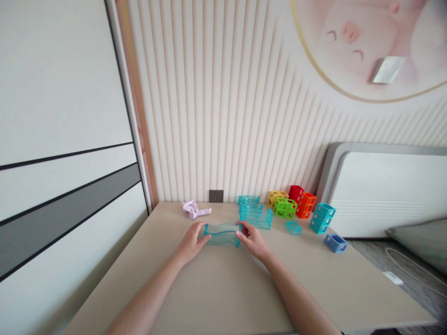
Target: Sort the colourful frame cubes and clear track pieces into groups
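Note:
A clear teal plastic piece (222,233) lies across the middle of the beige table, between my two hands. My left hand (192,242) grips its left end, thumb in front and fingers behind. At the right end, my right hand (252,238) pinches the same piece between thumb and fingers. Just behind my right hand stand several similar teal pieces (256,216), grouped near the wall. A small teal connector heap (293,227) rests to their right.
On the table (223,298), a crumpled lilac strip (193,210) lies back left. Yellow (277,197), green (285,208), red (295,193), orange (306,205), teal (322,218) and blue (335,243) block frames stand at the right. A ribbed wall borders the back edge.

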`<action>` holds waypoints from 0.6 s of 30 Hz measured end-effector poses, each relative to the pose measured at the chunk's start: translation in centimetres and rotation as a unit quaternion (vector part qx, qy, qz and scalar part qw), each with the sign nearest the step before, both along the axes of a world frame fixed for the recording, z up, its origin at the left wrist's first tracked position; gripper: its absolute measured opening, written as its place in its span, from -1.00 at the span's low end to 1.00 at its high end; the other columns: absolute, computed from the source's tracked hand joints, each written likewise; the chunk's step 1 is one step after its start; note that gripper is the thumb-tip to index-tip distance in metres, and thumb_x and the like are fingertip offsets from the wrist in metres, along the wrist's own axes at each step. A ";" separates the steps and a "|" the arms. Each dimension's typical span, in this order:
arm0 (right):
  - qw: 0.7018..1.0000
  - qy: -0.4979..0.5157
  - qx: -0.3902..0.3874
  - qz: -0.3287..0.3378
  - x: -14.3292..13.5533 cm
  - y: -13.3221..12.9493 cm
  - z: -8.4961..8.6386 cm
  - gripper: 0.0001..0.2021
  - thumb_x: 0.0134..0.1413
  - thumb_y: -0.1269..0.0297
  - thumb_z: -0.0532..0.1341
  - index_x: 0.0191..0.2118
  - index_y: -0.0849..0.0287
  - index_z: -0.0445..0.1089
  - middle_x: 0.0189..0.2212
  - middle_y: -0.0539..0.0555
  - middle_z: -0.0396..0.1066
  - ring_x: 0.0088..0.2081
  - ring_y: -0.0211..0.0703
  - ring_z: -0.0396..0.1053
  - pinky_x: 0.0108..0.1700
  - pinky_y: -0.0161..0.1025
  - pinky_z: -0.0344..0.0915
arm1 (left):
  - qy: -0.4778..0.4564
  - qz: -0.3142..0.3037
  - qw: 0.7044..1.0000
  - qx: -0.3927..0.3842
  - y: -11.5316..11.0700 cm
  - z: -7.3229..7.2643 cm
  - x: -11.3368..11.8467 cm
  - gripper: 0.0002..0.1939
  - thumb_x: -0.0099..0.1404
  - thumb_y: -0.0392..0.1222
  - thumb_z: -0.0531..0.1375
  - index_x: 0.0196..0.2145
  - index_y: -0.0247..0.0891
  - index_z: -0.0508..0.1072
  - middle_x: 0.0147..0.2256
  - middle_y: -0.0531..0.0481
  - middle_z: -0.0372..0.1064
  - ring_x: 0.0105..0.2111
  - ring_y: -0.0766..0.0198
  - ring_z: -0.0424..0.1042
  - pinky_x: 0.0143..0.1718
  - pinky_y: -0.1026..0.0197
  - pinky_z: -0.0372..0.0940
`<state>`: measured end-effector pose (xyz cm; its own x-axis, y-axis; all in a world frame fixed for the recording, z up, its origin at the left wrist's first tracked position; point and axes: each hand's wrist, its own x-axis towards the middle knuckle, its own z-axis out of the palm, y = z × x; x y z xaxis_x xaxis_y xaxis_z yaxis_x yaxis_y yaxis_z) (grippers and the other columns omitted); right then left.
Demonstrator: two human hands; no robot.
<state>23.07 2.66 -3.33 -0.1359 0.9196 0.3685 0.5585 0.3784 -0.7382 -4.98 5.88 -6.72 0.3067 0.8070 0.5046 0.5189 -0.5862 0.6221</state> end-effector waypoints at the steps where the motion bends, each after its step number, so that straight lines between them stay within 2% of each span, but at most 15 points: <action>1: 1.000 -0.023 0.003 0.002 0.3 0.0 0.0 -0.49 0.08 -0.17 0.21 -0.08 0.19 0.48 -0.44 0.00 0.36 -0.41 -0.19 0.29 -0.32 -0.27 0.26 | 0.000 -0.003 1.000 -0.002 0.1 -0.1 0.0 -0.63 0.33 -0.01 0.17 0.03 -0.19 0.34 -0.01 -0.16 0.40 0.06 0.03 0.37 0.15 -0.10 0.25; 5: 0.997 -0.077 0.002 -0.005 0.7 0.5 -0.7 -0.57 0.05 -0.08 0.28 -0.14 0.18 0.48 -0.31 0.08 0.44 -0.29 -0.11 0.37 -0.17 -0.19 0.32 | -0.004 -0.012 1.000 -0.024 0.2 -0.2 0.0 -0.62 0.32 -0.01 0.17 0.04 -0.19 0.33 0.00 -0.16 0.40 0.05 0.03 0.38 0.13 -0.10 0.26; 9: 0.997 -0.065 -0.041 -0.003 0.5 0.8 -1.4 -0.57 0.06 -0.04 0.28 -0.08 0.20 0.46 -0.31 0.09 0.49 -0.31 -0.10 0.42 -0.19 -0.18 0.33 | -0.011 -0.010 0.998 -0.063 0.1 -0.2 0.0 -0.59 0.30 -0.02 0.19 0.05 -0.21 0.33 -0.01 -0.16 0.43 -0.01 0.04 0.43 0.09 -0.09 0.31; 13: 0.997 -0.041 -0.059 0.009 0.5 0.9 -1.7 -0.58 0.05 0.03 0.29 -0.05 0.19 0.44 -0.24 0.12 0.51 -0.23 -0.06 0.44 -0.15 -0.14 0.35 | -0.018 -0.014 0.997 -0.076 -0.1 0.0 -0.1 -0.58 0.27 -0.02 0.21 0.04 -0.22 0.36 -0.01 -0.17 0.45 -0.04 0.06 0.46 0.08 -0.07 0.33; 18: 0.996 -0.023 -0.073 0.043 0.9 0.7 -1.9 -0.33 -0.04 0.19 0.36 0.22 0.15 0.22 -0.12 0.12 0.47 -0.16 -0.08 0.43 -0.06 -0.13 0.35 | -0.039 -0.021 0.994 -0.104 -0.1 -0.1 -0.4 -0.48 0.20 -0.03 0.27 0.09 -0.22 0.37 0.06 -0.19 0.43 0.02 0.03 0.45 0.13 -0.09 0.31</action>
<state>23.96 3.40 -5.24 -0.2296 0.9474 0.2228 0.5630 0.3160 -0.7636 -5.40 5.77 -6.79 0.3087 0.8841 0.3507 0.4433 -0.4600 0.7694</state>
